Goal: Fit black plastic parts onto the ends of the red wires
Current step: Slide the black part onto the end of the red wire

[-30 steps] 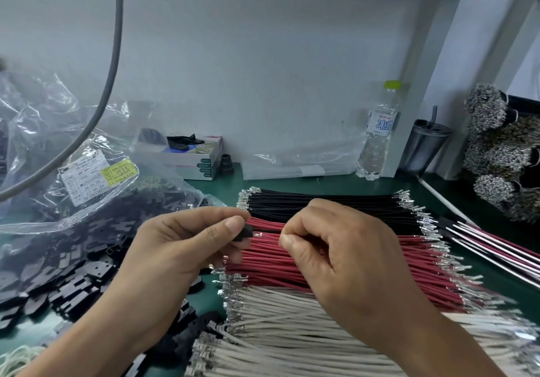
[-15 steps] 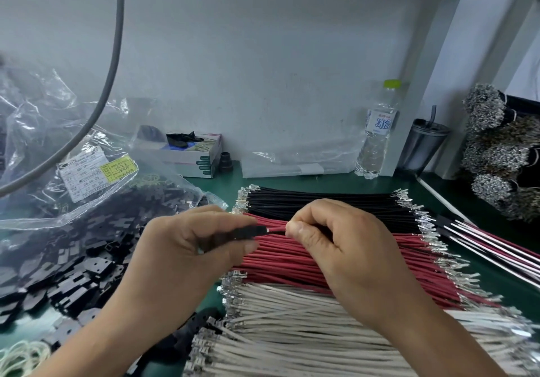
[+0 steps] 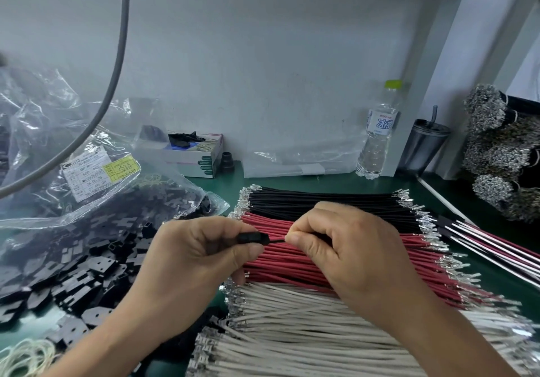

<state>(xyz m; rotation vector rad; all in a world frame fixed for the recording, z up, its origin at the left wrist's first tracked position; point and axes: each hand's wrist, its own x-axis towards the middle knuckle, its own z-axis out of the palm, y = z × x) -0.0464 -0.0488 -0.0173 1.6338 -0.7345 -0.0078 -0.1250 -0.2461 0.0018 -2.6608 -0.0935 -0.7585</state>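
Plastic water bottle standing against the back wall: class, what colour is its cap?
Lime green. The clear plastic water bottle's cap shows best in the head view.

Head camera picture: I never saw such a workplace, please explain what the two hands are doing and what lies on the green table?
No machine here: a person's bare hands, filmed by a camera worn on the head, looking down. The left hand pinches a black plastic part. The right hand pinches a thin wire running into that part. On the green table lie rows of black wires, red wires and white wires. At left, a clear bag holds more black parts.
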